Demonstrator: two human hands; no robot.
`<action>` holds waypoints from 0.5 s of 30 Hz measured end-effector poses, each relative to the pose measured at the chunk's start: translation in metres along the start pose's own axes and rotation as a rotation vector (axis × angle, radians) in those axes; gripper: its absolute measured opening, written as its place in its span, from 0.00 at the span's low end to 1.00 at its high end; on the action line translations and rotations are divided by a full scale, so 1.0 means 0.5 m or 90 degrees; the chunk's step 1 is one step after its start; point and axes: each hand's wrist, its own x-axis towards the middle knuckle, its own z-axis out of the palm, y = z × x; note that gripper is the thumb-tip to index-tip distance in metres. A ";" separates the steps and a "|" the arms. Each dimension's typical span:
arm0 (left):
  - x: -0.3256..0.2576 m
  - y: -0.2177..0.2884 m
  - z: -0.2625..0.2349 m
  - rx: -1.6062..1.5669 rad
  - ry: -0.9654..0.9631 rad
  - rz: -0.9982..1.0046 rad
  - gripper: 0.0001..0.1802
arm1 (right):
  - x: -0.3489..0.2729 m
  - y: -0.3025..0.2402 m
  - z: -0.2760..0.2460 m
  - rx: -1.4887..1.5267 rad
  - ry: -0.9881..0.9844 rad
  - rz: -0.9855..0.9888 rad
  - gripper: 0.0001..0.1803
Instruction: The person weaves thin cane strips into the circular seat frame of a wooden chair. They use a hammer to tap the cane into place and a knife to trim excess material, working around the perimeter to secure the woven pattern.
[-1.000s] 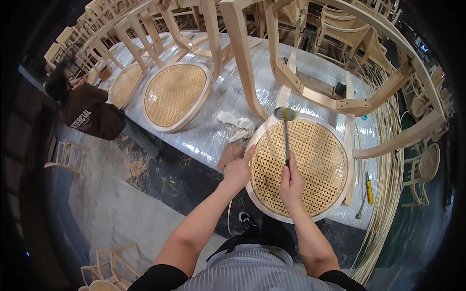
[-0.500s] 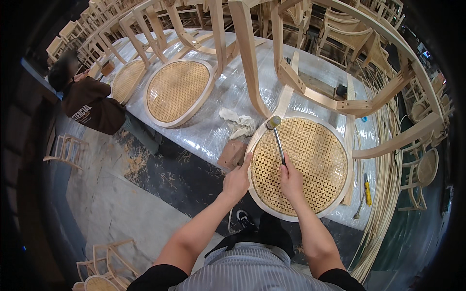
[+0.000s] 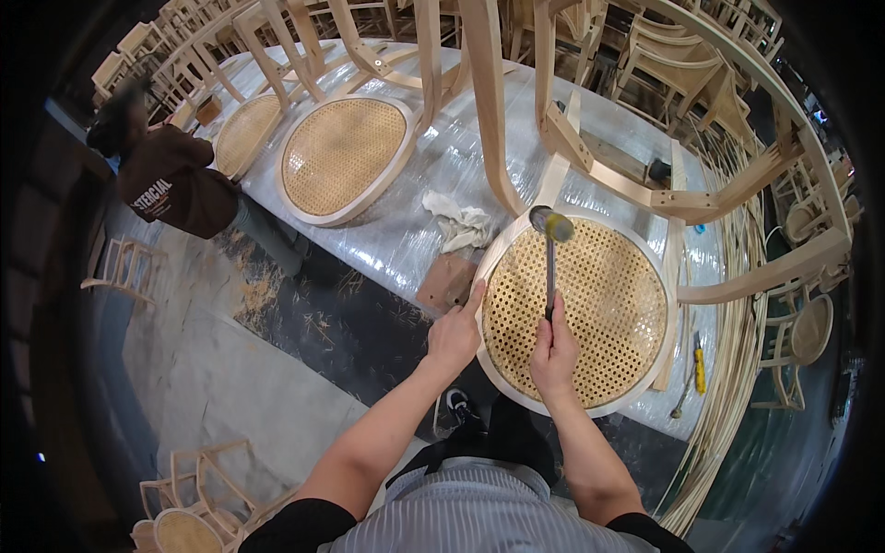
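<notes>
In front of me lies a round cane-woven chair seat (image 3: 608, 295) with a pale wooden rim, part of an upturned chair frame. My right hand (image 3: 554, 358) is wrapped around the black handle of a mallet (image 3: 552, 240) with a grey shaft. The mallet's head, with its yellowish face toward me, appears over the seat's far left edge; its exact height is hard to judge. My left hand (image 3: 454, 339) is at the near left of the rim, forefinger stretched along it and the other fingers curled at the edge, partly hidden.
A brown block (image 3: 446, 282) and a crumpled white cloth (image 3: 458, 221) lie left of the seat on the film-covered table (image 3: 387, 263). A yellow-handled tool (image 3: 699, 369) and long cane strips (image 3: 737, 350) are at right. Another person (image 3: 175, 180) stands far left by more cane seats (image 3: 346, 161).
The mallet's head has swung up and right, away from the rim, and its face now turns more toward me. My left hand keeps its place at the rim. The whole view has shifted slightly.
</notes>
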 end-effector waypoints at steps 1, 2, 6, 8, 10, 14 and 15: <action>0.001 0.000 0.001 -0.002 -0.001 -0.002 0.39 | -0.003 0.008 0.002 -0.009 -0.025 0.027 0.28; 0.002 0.000 0.002 -0.004 -0.003 -0.003 0.39 | -0.005 0.015 0.003 -0.018 -0.049 0.054 0.28; -0.013 -0.026 -0.005 0.027 -0.008 -0.023 0.39 | 0.006 -0.015 0.001 -0.037 -0.172 0.155 0.28; -0.010 -0.008 -0.001 0.004 -0.016 -0.028 0.39 | -0.007 -0.012 0.007 0.016 -0.037 0.052 0.29; -0.006 0.006 0.000 -0.006 -0.024 -0.036 0.39 | -0.002 -0.003 0.024 0.057 0.104 -0.071 0.28; -0.020 0.010 -0.001 -0.007 -0.024 -0.048 0.39 | 0.007 0.016 -0.004 0.004 -0.165 0.171 0.28; -0.017 0.009 -0.003 -0.009 -0.017 -0.049 0.39 | 0.020 0.012 -0.009 0.047 -0.142 0.154 0.27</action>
